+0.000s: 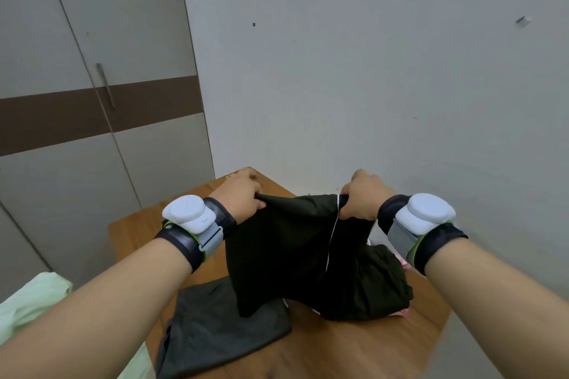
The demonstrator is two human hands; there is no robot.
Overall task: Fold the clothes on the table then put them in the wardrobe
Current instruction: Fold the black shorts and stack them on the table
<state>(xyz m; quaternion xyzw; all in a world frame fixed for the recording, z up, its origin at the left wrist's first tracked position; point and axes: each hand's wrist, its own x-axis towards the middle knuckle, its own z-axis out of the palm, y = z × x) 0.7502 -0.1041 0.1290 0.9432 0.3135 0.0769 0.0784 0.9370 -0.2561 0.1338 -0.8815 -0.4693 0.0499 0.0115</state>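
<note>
At centre frame, the left hand and right hand pinch the top corners of a black garment with closed fingers, lifting it above the wooden surface, apparently to straighten it for folding; the wardrobe stands closed, upper left.

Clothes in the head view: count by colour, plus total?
Black: 1, the black garment held up by the left hand and right hand
Dark grey: 1, the grey garment on the table
Pink: 1, pink cloth, mostly hidden
Total: 3
</note>
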